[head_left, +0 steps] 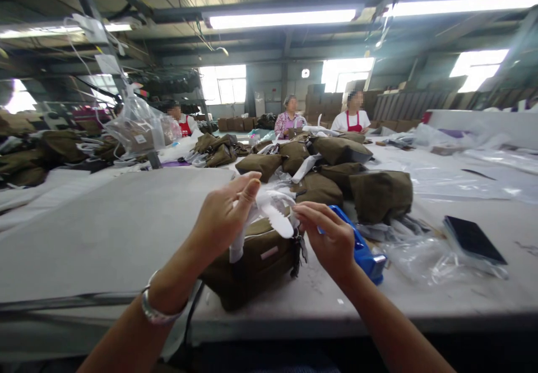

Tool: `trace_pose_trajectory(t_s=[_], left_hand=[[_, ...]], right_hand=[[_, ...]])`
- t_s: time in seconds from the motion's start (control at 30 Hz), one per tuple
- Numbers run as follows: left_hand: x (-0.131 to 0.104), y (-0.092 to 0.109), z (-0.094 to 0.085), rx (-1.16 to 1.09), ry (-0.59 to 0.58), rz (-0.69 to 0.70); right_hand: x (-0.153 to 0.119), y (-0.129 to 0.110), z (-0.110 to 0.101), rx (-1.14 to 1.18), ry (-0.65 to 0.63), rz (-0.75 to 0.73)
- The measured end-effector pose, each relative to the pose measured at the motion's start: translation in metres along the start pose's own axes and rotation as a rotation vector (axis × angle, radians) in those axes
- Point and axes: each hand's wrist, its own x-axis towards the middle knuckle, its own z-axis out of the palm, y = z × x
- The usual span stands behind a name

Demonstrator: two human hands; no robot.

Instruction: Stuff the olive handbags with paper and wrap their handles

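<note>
An olive-brown bag (252, 266) with a small pale label and dark zip pulls stands on the white table in front of me. White wrapping (275, 216) with a jagged end rises over its top. My left hand (225, 216) is at the wrapping's left side, fingers and thumb pressed together around part of it. On the right, my right hand (328, 233) pinches the other side of the wrapping near the bag's right end; the exact grip is small and partly hidden.
Several olive bags (323, 188) are piled behind. A blue tape dispenser (367, 258) lies right of my right hand, with clear plastic (432, 261) and a phone (474, 239) farther right. Hanging plastic bags (137, 123) are at left. People sit across the table.
</note>
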Motion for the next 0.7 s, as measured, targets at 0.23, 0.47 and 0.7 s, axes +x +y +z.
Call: trace_pose_trajectory(t_s=[0.23,0.47,0.7], left_hand=[[-0.002,-0.005,0.011,0.478,-0.194,0.239],[-0.007,-0.041,0.025,0.729,0.103,0.522],[-0.047,-0.081,0.048,0.486,0.217,0.394]], right_hand=[[0.0,0.018,0.002,-0.071,-0.254,0.264],[-0.012,0.014,0.005,0.059,-0.213,0.373],[-0.055,0.044,-0.078,-0.197,0.066,0.474]])
